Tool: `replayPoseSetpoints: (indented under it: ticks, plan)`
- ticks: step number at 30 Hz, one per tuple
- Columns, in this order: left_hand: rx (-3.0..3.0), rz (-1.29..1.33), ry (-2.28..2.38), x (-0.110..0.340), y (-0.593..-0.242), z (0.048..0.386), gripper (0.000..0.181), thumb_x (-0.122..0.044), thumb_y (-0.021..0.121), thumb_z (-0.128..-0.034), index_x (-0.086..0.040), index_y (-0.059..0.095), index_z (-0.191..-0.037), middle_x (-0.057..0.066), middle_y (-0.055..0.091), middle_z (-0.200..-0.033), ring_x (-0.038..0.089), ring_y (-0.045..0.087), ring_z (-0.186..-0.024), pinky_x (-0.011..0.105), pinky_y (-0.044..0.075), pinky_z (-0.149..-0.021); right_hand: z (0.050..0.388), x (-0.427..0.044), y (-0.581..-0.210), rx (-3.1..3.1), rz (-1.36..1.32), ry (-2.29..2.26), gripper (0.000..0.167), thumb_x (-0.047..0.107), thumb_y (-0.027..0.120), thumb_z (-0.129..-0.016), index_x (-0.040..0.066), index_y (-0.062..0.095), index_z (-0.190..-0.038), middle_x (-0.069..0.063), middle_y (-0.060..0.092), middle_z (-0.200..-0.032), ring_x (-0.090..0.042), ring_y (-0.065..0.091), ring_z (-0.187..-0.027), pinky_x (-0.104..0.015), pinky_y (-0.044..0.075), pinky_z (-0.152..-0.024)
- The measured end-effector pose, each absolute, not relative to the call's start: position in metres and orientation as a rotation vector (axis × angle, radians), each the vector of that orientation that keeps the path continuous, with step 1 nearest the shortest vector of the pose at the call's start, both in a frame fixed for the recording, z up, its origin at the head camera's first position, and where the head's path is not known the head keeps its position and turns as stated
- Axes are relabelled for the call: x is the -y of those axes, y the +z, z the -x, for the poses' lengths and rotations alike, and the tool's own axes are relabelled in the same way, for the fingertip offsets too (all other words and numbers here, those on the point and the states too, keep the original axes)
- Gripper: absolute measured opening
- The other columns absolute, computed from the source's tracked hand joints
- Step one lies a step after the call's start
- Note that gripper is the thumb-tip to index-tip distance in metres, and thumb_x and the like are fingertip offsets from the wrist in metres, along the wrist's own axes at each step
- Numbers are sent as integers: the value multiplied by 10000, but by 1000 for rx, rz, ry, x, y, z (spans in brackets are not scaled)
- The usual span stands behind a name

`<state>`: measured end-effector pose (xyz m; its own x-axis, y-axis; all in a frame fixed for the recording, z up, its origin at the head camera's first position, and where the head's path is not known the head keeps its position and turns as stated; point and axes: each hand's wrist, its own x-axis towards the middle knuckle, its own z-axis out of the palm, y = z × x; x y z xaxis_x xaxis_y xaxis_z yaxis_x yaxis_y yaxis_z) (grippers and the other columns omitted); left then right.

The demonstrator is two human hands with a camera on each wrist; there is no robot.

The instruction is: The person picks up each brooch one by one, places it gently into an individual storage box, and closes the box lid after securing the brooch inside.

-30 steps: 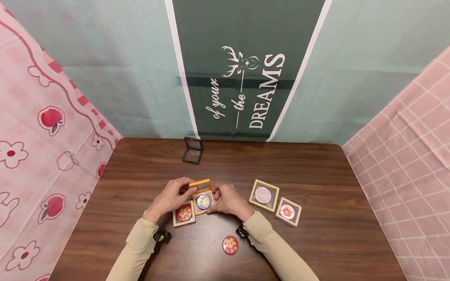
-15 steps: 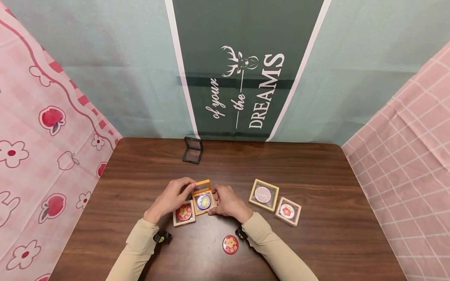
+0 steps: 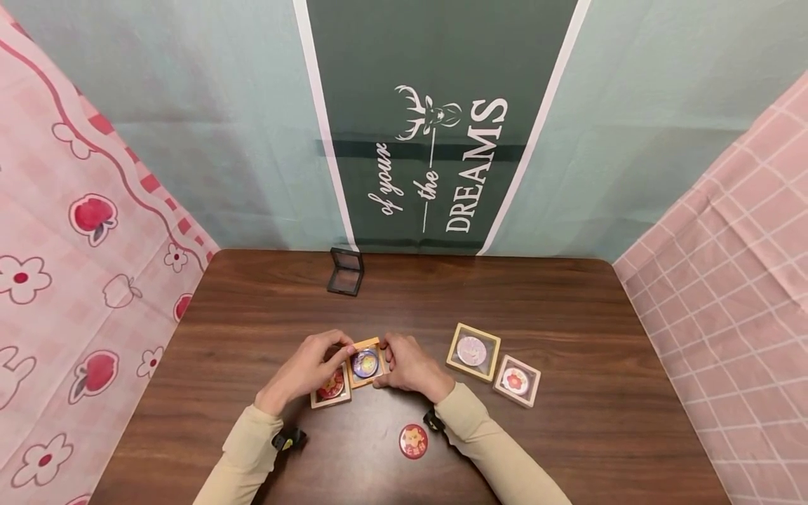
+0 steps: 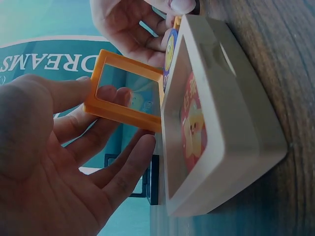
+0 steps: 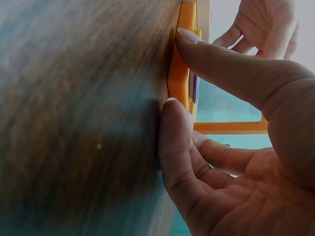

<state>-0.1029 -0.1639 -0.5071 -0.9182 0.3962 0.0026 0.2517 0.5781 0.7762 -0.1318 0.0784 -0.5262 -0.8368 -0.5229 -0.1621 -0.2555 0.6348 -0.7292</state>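
A small orange display case (image 3: 362, 384) with a clear window lies on the table, a blue-rimmed round badge (image 3: 365, 363) inside it. My left hand (image 3: 309, 365) pinches the raised orange lid (image 4: 123, 115) between thumb and fingers; the lid stands partly tilted over the base. At the opposite side, my right hand (image 3: 413, 365) grips the case's base (image 5: 177, 78) with thumb and fingertips. Touching or very close to the orange case is a white case (image 4: 241, 123) holding a red badge (image 4: 194, 130); the left hand partly covers it in the head view.
A loose red badge (image 3: 413, 441) lies nearer the person. An open black case (image 3: 344, 292) stands near the table's back edge. To the right are a yellow case (image 3: 468, 374) with a lilac badge and a pale pink case (image 3: 513, 398) with a flower badge.
The orange lid has tilted down toward the base, with my left hand moving along with it. The right hand stays at the case's side. The other cases and the loose badge have not moved.
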Motion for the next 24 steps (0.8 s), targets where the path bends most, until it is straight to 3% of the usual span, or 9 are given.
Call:
replayPoseSetpoints:
  ticks: [3,10,15,20,24]
  plan:
    - [-2643,-578,1261,163,-507,100,124,-218,663,-1077,-126,742,-1101,5,736,-1011,74,632,-844,265,545,-786,131,-79,-527,-2490,627,-1043,545,165,998,-738,30,637,-1123,-31,628,-846,-43,524,-644,-220,434,-577]
    - [-2680,-677,1251,157,-511,93,48,-196,744,-1022,-157,755,-1048,-70,739,-1085,108,688,-1029,440,585,-941,131,-79,-526,-2500,638,-1042,504,147,991,-742,55,632,-1084,-42,627,-846,-44,506,-645,-214,419,-576]
    - [-2706,-734,1246,153,-516,88,39,-160,774,-997,-164,749,-967,-30,756,-1120,146,712,-1085,430,583,-952,130,-79,-525,-2481,633,-1041,499,189,997,-742,72,637,-1067,-57,636,-850,-60,511,-647,-217,413,-564]
    - [-2718,-769,1209,152,-522,86,127,-143,817,-958,-209,739,-883,4,760,-1128,162,708,-1090,408,573,-950,131,-80,-523,-2423,607,-1033,623,341,1003,-742,52,651,-1168,-6,639,-847,-51,556,-654,-210,463,-577]
    - [-2750,-761,1156,150,-524,85,118,-188,838,-944,-237,770,-860,-22,749,-1138,154,675,-1081,397,540,-944,135,-82,-521,-2405,585,-1024,589,400,943,-815,45,664,-1192,20,634,-827,-49,573,-663,-209,476,-602]
